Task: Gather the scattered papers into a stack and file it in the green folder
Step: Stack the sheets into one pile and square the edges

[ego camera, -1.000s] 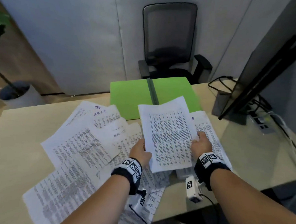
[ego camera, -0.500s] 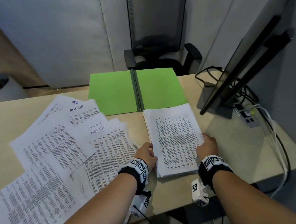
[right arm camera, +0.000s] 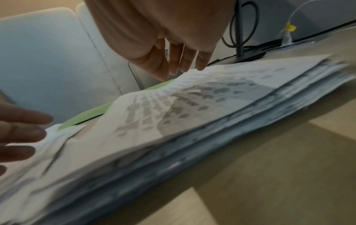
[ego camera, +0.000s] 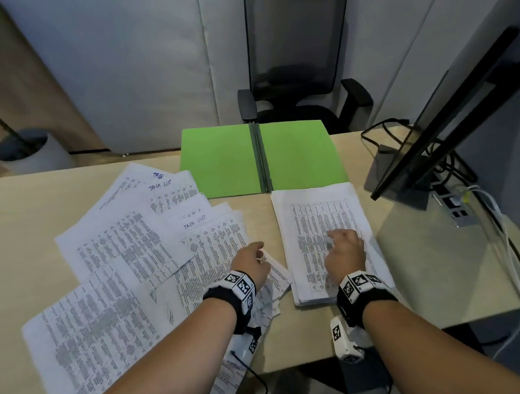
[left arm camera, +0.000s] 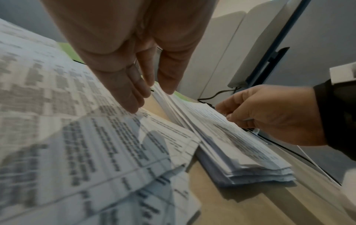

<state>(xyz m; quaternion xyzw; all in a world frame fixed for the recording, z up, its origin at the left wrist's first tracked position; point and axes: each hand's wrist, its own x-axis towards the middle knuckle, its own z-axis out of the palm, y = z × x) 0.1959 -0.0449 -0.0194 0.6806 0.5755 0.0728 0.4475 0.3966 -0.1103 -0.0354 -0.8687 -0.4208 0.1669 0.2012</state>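
Now left grip point(ego camera: 250, 263) loose, fingertips on scattered papers point(ego camera: 128, 259); right grip point(ego camera: 346, 252) loose above stack point(ego camera: 311, 206).

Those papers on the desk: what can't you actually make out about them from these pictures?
- Printed text on the stack: too small in the head view, blurred in both wrist views.
- Scattered papers: lower sheets covered by upper ones and the left hand; count unknowable.
- Stack's top sheet: partly covered by the right hand.
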